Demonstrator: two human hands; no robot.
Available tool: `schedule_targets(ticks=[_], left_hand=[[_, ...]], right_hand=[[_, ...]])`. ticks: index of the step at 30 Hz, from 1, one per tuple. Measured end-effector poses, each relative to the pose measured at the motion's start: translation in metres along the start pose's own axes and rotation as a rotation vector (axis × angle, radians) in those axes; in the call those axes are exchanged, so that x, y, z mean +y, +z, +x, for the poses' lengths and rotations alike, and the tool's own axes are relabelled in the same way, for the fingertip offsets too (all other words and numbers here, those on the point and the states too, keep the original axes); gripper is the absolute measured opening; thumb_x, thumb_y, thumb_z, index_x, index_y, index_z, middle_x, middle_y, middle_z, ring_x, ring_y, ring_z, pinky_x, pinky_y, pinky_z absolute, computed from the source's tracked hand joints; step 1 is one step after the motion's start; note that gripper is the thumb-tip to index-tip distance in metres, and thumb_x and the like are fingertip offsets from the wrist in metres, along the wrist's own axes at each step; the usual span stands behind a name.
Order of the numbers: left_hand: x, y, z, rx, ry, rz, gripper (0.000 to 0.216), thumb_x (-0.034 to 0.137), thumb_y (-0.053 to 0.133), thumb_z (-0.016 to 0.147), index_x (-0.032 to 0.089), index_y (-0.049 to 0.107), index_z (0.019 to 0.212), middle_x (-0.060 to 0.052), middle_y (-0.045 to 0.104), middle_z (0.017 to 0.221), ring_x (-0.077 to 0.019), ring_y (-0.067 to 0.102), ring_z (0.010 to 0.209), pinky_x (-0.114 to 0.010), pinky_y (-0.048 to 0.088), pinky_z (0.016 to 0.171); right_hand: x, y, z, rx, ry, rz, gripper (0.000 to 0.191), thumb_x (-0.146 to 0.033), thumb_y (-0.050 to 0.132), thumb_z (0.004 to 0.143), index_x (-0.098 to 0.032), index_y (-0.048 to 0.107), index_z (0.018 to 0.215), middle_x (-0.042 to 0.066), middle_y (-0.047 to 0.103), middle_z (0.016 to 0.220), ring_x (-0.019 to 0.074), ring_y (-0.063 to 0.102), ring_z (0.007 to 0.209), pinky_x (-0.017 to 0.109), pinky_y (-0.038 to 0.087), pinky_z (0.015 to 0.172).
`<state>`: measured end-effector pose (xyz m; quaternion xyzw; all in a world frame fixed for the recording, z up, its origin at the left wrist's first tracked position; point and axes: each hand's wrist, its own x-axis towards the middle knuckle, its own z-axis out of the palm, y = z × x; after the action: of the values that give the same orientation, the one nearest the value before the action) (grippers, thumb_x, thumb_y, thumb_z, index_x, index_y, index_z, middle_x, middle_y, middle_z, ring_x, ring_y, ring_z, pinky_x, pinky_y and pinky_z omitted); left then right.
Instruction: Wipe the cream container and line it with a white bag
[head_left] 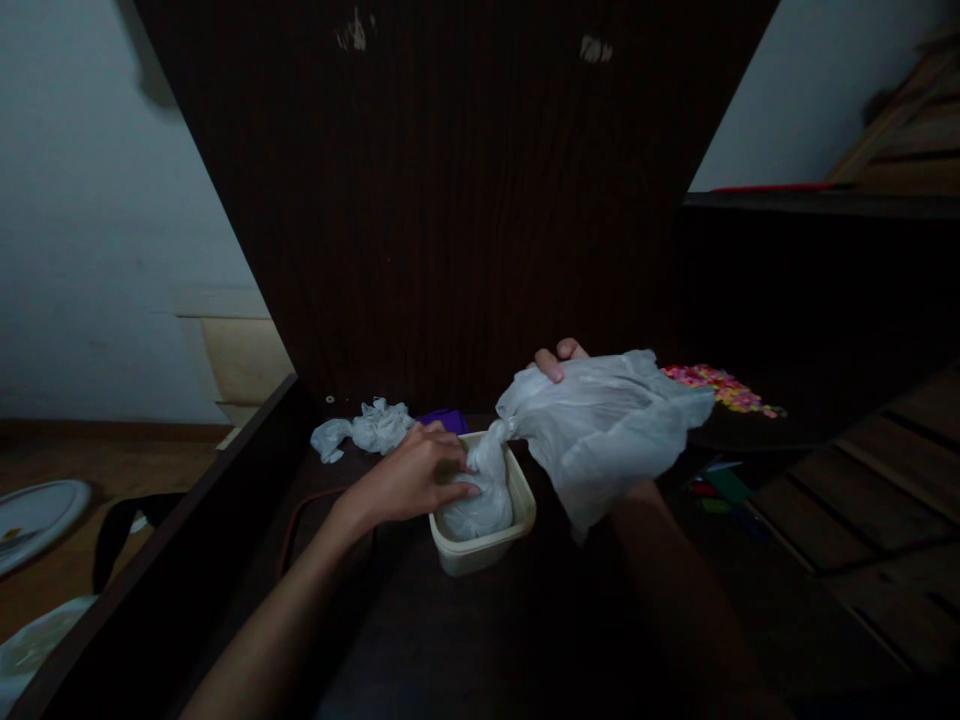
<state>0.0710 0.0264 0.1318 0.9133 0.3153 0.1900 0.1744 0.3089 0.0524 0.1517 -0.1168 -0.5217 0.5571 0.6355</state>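
My left hand [409,485] is pinching the plastic bag [600,430] neck over the tub [517,520]. At two o'clock, my right hand [559,360] fingers are gripping its loose top; the bulge is seated, the top still outside.

Most of my right hand [559,360] sits behind the white plastic bag [600,425]; only two fingers [553,366] peek over its top. I can't see what the bag's lower bulge holds inside the tub [525,495]. The purple thing [444,419] behind my left hand [412,480] is half covered and too dark to identify. The white plate [34,515] is cut off at the left edge.
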Motion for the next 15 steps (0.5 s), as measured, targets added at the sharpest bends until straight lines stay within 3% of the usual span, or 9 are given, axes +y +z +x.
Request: schedule_targets(ticks=[2,4,7,11,13,15], left_hand=[[0.004,-0.001,0.001,-0.061,0.029,0.025,0.014,0.03,0.078,0.083,0.021,0.074,0.093,-0.004,0.074,0.097,-0.0253,0.064,0.098,-0.041,0.039,0.096],[0.009,-0.005,0.002,-0.04,0.025,-0.021,0.017,0.033,0.077,0.083,0.02,0.073,0.094,-0.004,0.074,0.096,-0.0239,0.066,0.094,-0.039,0.042,0.092],[0.018,-0.011,0.005,0.093,-0.019,-0.194,0.031,0.041,0.078,0.079,0.018,0.07,0.098,-0.003,0.073,0.093,-0.0204,0.067,0.085,-0.032,0.049,0.079],[0.023,-0.013,0.011,0.315,-0.049,-0.299,0.047,0.046,0.08,0.076,0.019,0.064,0.112,-0.005,0.071,0.103,-0.0205,0.066,0.088,-0.031,0.052,0.078],[0.022,-0.012,0.016,0.375,-0.052,-0.374,0.047,0.045,0.077,0.079,0.019,0.063,0.115,-0.006,0.071,0.106,-0.0203,0.065,0.089,-0.03,0.052,0.077],[0.019,-0.012,0.022,0.383,-0.061,-0.483,0.035,0.044,0.072,0.084,0.017,0.065,0.106,-0.004,0.07,0.096,-0.0188,0.064,0.083,-0.028,0.051,0.073]], right_hand=[[-0.003,0.007,0.009,0.048,-0.036,-0.02,0.034,-0.065,0.056,0.082,-0.033,0.055,0.093,0.001,0.047,0.075,0.0191,0.044,0.066,0.034,0.043,0.061],[-0.007,0.014,0.018,0.047,-0.043,-0.032,0.033,-0.063,0.058,0.082,-0.033,0.056,0.096,0.001,0.046,0.075,0.0191,0.041,0.064,0.031,0.042,0.056],[-0.007,0.023,0.031,-0.003,-0.016,-0.007,0.039,-0.065,0.057,0.08,-0.031,0.055,0.098,0.001,0.044,0.075,0.0186,0.04,0.063,0.028,0.042,0.048],[0.007,0.03,0.041,-0.119,0.038,0.087,0.039,-0.064,0.059,0.079,-0.03,0.054,0.097,0.0,0.043,0.076,0.0176,0.043,0.065,0.028,0.047,0.05],[0.015,0.03,0.042,-0.144,0.055,0.113,0.04,-0.065,0.057,0.078,-0.03,0.053,0.098,-0.001,0.045,0.078,0.0169,0.045,0.064,0.028,0.049,0.052],[0.02,0.026,0.042,-0.125,0.075,0.045,0.043,-0.067,0.056,0.077,-0.03,0.053,0.1,0.0,0.05,0.083,0.017,0.05,0.067,0.03,0.051,0.056]])
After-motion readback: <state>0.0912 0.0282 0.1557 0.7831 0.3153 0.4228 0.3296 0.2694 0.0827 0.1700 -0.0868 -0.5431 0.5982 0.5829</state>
